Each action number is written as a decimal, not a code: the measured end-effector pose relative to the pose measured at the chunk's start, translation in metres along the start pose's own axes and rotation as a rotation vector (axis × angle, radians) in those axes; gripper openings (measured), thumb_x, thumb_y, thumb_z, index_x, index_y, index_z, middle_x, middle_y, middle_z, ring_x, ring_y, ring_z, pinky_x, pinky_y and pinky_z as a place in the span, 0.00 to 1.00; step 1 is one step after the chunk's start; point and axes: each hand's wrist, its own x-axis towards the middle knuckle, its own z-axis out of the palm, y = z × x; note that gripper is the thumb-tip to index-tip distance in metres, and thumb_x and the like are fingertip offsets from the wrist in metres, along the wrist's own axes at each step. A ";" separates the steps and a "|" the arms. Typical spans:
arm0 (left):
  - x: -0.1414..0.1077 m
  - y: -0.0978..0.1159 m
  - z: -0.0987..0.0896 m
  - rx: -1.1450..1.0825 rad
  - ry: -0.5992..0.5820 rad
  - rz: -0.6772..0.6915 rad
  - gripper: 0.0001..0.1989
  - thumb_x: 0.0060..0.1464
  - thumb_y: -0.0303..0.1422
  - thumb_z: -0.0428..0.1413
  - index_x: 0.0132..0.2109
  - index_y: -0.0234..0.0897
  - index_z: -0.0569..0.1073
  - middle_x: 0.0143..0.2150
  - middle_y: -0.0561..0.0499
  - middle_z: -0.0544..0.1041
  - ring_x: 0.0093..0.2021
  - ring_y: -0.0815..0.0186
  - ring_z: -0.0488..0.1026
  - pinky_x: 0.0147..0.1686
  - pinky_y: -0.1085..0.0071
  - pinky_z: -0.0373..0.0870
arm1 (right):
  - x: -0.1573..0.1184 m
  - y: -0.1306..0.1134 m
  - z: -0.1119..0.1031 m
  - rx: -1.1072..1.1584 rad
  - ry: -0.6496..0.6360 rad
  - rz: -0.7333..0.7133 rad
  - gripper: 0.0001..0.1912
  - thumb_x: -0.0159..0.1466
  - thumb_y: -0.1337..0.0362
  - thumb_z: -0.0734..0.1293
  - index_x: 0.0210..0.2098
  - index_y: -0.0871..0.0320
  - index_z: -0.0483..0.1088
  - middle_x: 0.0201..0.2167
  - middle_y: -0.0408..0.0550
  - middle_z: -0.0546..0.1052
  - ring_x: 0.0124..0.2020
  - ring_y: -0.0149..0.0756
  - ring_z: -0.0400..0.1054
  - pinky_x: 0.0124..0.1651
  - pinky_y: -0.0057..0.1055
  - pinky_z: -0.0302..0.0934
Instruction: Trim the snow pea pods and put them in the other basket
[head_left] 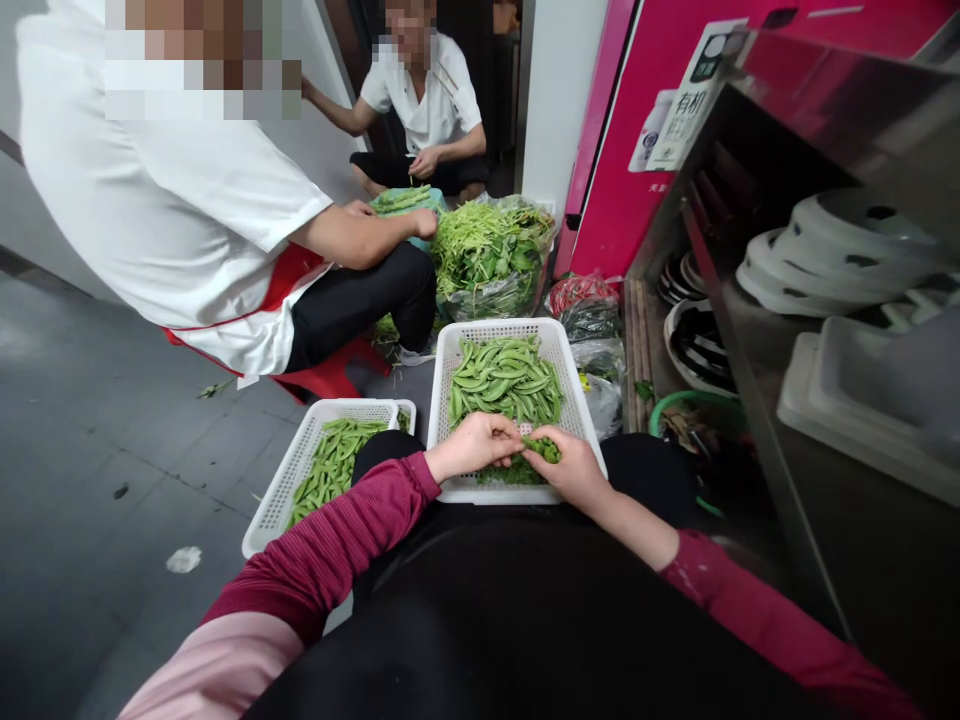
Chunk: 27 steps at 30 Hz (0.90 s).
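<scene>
Over the near end of a white perforated basket (444, 400), my hands meet at the fingertips. My left hand (476, 443) is closed in a pinch on the tip of a green pea pod, mostly hidden by the fingers. My right hand (576, 468) curls round the same pod, with a bumpy clump of green pieces (549, 449) showing in it. Flat pea pods (506, 375) are heaped in the far part of the basket. Finer green trimmings (514, 473) lie below my hands at the near end.
Left stands another white basket (268, 510) of pea pods (330, 465). A co-worker on a red stool (330, 372) and another person crouch by a heap of leafy greens (491, 245). At right are a metal shelf with dishes (847, 250) and a green-rimmed basin (675, 400).
</scene>
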 end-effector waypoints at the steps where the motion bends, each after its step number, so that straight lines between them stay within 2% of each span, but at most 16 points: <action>1: -0.001 0.001 0.002 -0.008 0.018 0.012 0.10 0.47 0.36 0.54 0.32 0.31 0.69 0.22 0.54 0.70 0.22 0.73 0.68 0.22 0.79 0.65 | 0.000 0.000 -0.003 -0.072 0.003 -0.042 0.06 0.55 0.64 0.63 0.32 0.56 0.68 0.32 0.46 0.73 0.36 0.37 0.66 0.39 0.31 0.59; 5: -0.004 0.006 0.004 -0.015 0.086 0.047 0.08 0.47 0.34 0.54 0.30 0.31 0.69 0.20 0.55 0.69 0.20 0.74 0.67 0.21 0.79 0.65 | 0.000 -0.003 -0.011 -0.324 0.027 -0.115 0.04 0.56 0.65 0.62 0.32 0.55 0.68 0.31 0.47 0.73 0.35 0.39 0.65 0.38 0.32 0.58; 7: -0.005 0.009 0.004 -0.056 0.070 0.026 0.08 0.47 0.33 0.54 0.29 0.30 0.68 0.20 0.54 0.69 0.19 0.74 0.67 0.20 0.79 0.65 | 0.000 -0.005 -0.012 -0.374 0.036 -0.136 0.04 0.56 0.66 0.62 0.31 0.55 0.68 0.30 0.47 0.73 0.35 0.40 0.65 0.38 0.32 0.57; 9: -0.007 0.012 0.005 -0.122 0.047 -0.001 0.08 0.47 0.32 0.54 0.28 0.30 0.68 0.21 0.53 0.70 0.19 0.74 0.68 0.21 0.77 0.67 | 0.000 -0.006 -0.012 -0.343 0.036 -0.153 0.04 0.56 0.66 0.62 0.31 0.56 0.68 0.30 0.47 0.73 0.35 0.40 0.65 0.38 0.32 0.57; 12: -0.007 0.009 0.008 -0.247 0.049 -0.051 0.07 0.47 0.31 0.53 0.28 0.30 0.67 0.22 0.52 0.70 0.17 0.74 0.67 0.18 0.77 0.67 | 0.000 -0.008 -0.012 -0.145 0.042 -0.148 0.03 0.55 0.66 0.63 0.30 0.56 0.68 0.29 0.46 0.72 0.34 0.37 0.65 0.38 0.31 0.58; 15: -0.002 -0.005 0.009 -0.241 0.063 -0.147 0.05 0.47 0.29 0.52 0.28 0.30 0.66 0.20 0.54 0.68 0.14 0.76 0.64 0.15 0.79 0.64 | 0.001 -0.009 -0.015 0.074 0.092 -0.034 0.05 0.54 0.63 0.64 0.29 0.57 0.68 0.29 0.45 0.73 0.32 0.36 0.66 0.37 0.30 0.59; 18: 0.006 -0.027 0.007 -0.035 0.104 -0.279 0.03 0.46 0.26 0.50 0.26 0.32 0.64 0.14 0.59 0.62 0.12 0.77 0.60 0.14 0.81 0.60 | 0.000 -0.004 -0.022 0.165 0.142 0.129 0.09 0.52 0.58 0.66 0.28 0.57 0.68 0.27 0.44 0.72 0.29 0.35 0.65 0.35 0.29 0.58; 21: 0.010 -0.045 0.001 0.217 0.076 -0.343 0.02 0.45 0.25 0.49 0.27 0.32 0.65 0.12 0.60 0.60 0.13 0.75 0.60 0.15 0.80 0.59 | -0.002 0.007 -0.027 0.225 0.196 0.254 0.12 0.50 0.55 0.67 0.28 0.58 0.68 0.24 0.42 0.71 0.27 0.34 0.63 0.31 0.28 0.57; 23: 0.009 -0.048 -0.002 0.407 0.047 -0.291 0.03 0.44 0.25 0.49 0.28 0.32 0.67 0.15 0.57 0.65 0.17 0.74 0.64 0.19 0.78 0.62 | -0.004 0.014 -0.027 0.301 0.223 0.324 0.15 0.49 0.54 0.68 0.29 0.58 0.68 0.21 0.41 0.70 0.24 0.33 0.62 0.29 0.28 0.55; 24: 0.008 -0.046 -0.004 0.500 0.048 -0.221 0.04 0.43 0.24 0.49 0.29 0.32 0.68 0.19 0.55 0.68 0.20 0.73 0.65 0.23 0.77 0.63 | -0.005 0.016 -0.026 0.337 0.229 0.348 0.15 0.48 0.53 0.68 0.30 0.58 0.68 0.21 0.41 0.70 0.23 0.33 0.62 0.28 0.27 0.55; 27: 0.002 -0.029 -0.005 0.663 0.032 0.084 0.17 0.41 0.25 0.53 0.43 0.33 0.68 0.38 0.49 0.72 0.29 0.72 0.68 0.31 0.77 0.65 | -0.004 0.019 -0.024 0.358 0.209 0.361 0.16 0.48 0.53 0.68 0.30 0.57 0.68 0.20 0.40 0.70 0.23 0.32 0.61 0.27 0.27 0.54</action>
